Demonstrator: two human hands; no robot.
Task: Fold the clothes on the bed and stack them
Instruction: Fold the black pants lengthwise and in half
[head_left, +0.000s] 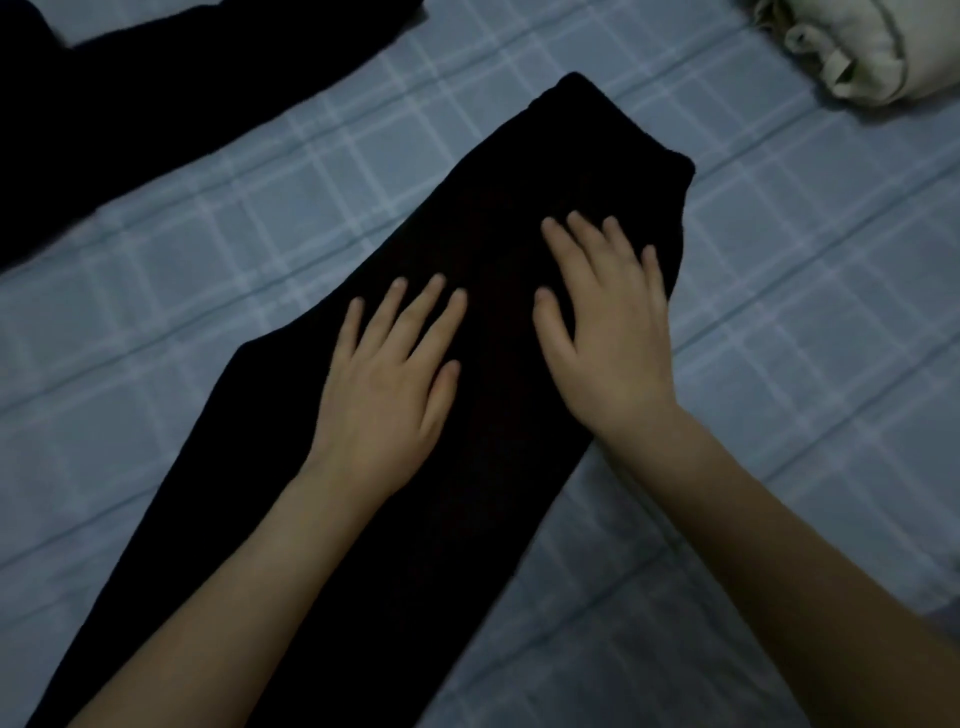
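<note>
- two bare forearms (234, 597) reach in from the bottom edge, nearest the viewer, over a long black garment (441, 545) spread on the sheet.
- the garment runs slantwise from the lower left corner up to a squared end right of centre. it looks like trousers laid leg on leg, but the black fabric hides its seams and i cannot be sure.
- the left hand (387, 384) lies palm down on the middle of the garment, fingers straight and a little spread, gripping nothing.
- the right hand (605, 332) lies palm down just beside it, farther up toward the squared end, fingers also straight and fanned, gripping nothing.
- the flat palms probably serve to press out creases and pin the fabric so the next fold lands even. by my judgement the garment is narrowed lengthwise and not yet folded short.
- the sheet (805, 312) is pale blue-grey with a white check. it is soft and faintly rippled, so fabric may drag on it when smoothed.
- farther off, at the upper left, a second cloth (130, 93), also black, lies loose and apart from the garment, seemingly waiting to be folded.
- farthest, in the upper right corner, a cream bundle (857, 47) sits well apart. it may be a folded piece or bedding, i cannot tell which.
- the light is dim, and nothing of the room beyond the sheet shows.
</note>
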